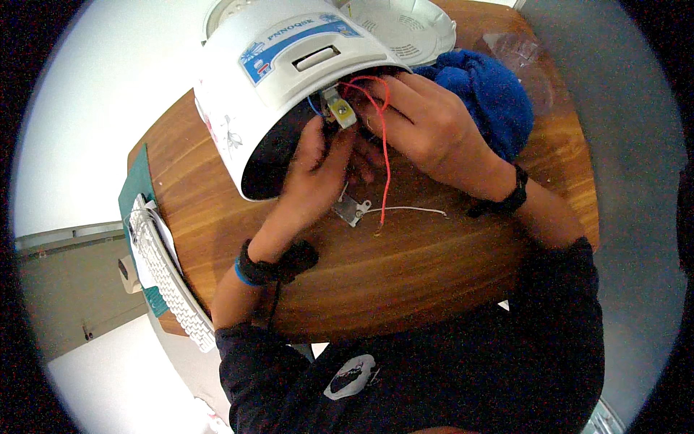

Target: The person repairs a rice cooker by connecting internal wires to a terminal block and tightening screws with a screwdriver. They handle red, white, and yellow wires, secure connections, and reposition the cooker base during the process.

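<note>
White appliance shell [233,98], tilted on the table [426,275]: light, stiff, slick, I judge, best held by the rim [253,145]; left hand [318,173] and right hand [437,126] at its opening [273,160], each grip's closure I cannot tell.

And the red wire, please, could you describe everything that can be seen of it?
The red wire is thin and looks flexible and plastic-coated. It emerges at the open rim of the white appliance housing, curves in a loop beside the right hand, then runs almost straight toward the wearer, over the wooden table, crossing the white wire in this view. Its loose end has a small brownish tip. Whether fingers touch it is unclear.
</note>
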### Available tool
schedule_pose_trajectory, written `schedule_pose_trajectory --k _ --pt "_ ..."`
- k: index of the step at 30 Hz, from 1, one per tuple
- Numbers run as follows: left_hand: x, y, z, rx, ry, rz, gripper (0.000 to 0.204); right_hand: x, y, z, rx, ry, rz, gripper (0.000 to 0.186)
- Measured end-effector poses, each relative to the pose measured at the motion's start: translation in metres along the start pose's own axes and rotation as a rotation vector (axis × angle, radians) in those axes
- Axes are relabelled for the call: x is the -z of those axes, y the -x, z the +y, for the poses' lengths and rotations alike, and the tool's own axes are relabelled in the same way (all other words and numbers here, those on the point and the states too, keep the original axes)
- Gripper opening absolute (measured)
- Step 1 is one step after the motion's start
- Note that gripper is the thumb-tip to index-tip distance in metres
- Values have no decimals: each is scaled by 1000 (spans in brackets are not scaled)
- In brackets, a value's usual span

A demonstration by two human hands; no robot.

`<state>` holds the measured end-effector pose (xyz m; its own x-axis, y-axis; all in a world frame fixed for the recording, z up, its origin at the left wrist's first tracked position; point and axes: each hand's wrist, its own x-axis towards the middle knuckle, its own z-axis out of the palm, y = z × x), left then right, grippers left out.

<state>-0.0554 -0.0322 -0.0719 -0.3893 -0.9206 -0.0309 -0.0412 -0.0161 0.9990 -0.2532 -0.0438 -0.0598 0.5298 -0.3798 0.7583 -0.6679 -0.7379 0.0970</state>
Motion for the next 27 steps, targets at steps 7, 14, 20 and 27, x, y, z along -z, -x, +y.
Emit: schedule_pose_trajectory --k 7,14,20,27 --pt "0 0 9 67 23 15 15 4 -2 2 -14 -53 -59 24" --pt "8 -5 8 116 87 24 15 10 2 5 -65 -189 -69 24" --pt "12 -5 3 66 -17 11 17 39 22 25 -209 -96 -282 39" --pt "21 -8 -5 72 -70 23 22 55 59 38 -151 315 -603 43"
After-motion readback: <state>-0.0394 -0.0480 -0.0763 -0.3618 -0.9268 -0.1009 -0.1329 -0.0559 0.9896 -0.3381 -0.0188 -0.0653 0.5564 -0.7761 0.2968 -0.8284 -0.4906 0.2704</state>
